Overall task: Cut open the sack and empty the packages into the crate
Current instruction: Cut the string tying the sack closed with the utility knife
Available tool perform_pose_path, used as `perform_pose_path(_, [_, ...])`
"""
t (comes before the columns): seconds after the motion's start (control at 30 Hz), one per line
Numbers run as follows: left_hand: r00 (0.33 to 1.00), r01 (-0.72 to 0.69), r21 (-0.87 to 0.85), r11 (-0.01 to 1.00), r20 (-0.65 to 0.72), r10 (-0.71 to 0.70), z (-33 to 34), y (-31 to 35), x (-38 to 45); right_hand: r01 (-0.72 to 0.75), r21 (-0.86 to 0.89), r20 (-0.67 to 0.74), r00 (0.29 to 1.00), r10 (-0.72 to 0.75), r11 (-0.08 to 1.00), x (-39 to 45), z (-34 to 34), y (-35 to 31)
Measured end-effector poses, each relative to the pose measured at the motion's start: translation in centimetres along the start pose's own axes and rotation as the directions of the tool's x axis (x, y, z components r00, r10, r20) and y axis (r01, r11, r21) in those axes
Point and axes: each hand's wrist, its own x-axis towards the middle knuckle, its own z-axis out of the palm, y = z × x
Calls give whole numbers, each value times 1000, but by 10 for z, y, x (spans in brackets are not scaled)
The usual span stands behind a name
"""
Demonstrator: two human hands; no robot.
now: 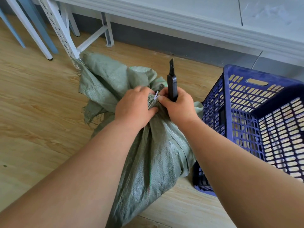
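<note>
Green woven plastic sack [153,145] neck was clamped by left hand [134,107] | black utility knife [172,83], blade pointing away, was gripped by right hand [178,106] | white tie [156,95] lay between grips

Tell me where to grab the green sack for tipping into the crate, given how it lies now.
Probably the gathered neck of the green sack, from above, where the left hand already clamps it: the cloth bunches narrow there beside the white tie. The right hand holds the utility knife, blade pointing away. The blue crate stands right of it.
</note>
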Motion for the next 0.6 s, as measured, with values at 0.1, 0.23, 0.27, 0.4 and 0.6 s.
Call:
perform_pose_path(0.1, [999,53,-68,996,8,-52,2,-1,0,-25,0,7,1000,25,1000,0,0,0])
perform_pose_path(0.23, [988,67,-323,944,153,-17,-5,-4,1,-28,23,-3,1000,29,999,3,-2,-3])
perform_pose_path(0.27, [986,65,-336,940,169,-8,-5,-4,1,-27,25,-4,1000,27,999,4,-2,-4])
perform_pose_path(0.4, [993,102,-268,958,91,-80,3,-4,-1,-30,-19,20,999,31,999,2,-2,-6])
perform_pose_path(0.6, [982,189,-341,921,52,-182,8,-3,3,-45,-82,68,996,51,996,6,-2,-11])
